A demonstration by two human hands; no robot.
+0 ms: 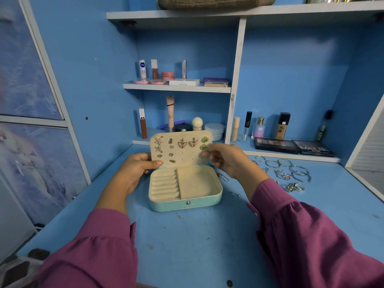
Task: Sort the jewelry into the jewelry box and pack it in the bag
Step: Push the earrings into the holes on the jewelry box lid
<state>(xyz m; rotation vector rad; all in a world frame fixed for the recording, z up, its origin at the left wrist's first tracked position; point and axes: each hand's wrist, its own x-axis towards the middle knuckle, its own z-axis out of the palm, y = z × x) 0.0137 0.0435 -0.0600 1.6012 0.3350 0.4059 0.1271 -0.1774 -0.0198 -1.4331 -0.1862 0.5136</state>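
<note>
**A:** ok head cam, what've we got? Box [185,189] sits open on the blue desk [187,242], lid [180,147] standing up with earrings pinned in it: starfish [159,144], butterflies [188,142], green ones [204,143].

**B:** yep. Left hand [135,169] grips the lid's left edge, thumb on the front. Right hand [226,160] has its fingertips pinched at the lower green earring, on the lid's right side.

**A:** and the rest of the jewelry?

**B:** bangles [291,169] and rings [295,187] lie loose on the desk right of the box. Tray compartments look bare.
</note>
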